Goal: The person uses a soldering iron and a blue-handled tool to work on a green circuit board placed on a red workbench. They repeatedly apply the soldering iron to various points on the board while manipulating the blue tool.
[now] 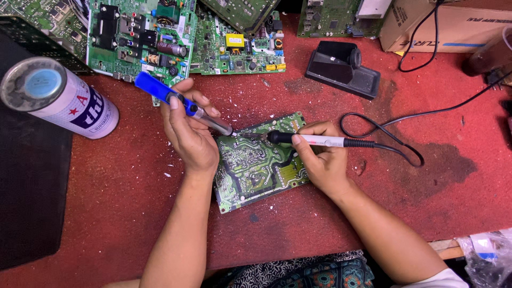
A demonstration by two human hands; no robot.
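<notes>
Holding both tools like pens, we work over one joint: our right hand (322,160) is pinched around the white-and-black corded soldering iron (314,140), and our left hand (189,133) is closed on the blue-handled, metal-barrelled desoldering pump (181,104). Both tips meet, almost touching, near the upper edge of the green circuit board lying solder side up (256,165), which sits toward the middle of the red-covered desk (373,202).

To do this well, we judge that both wrists should rest on the board or desk, the iron should heat the joint fully, and the pump nozzle should stay just beside it, held steady and square. The black cable (394,133) wants slack so it cannot tug the iron.

Which joint is being worked we cannot tell; it is too small. Our palms cover parts of the board. At the far edge, more green component-laden boards (144,37) are cut off by the frame, as is the cardboard box (453,26). A black iron stand (341,66) and a white spray can (58,98) lie apart.
</notes>
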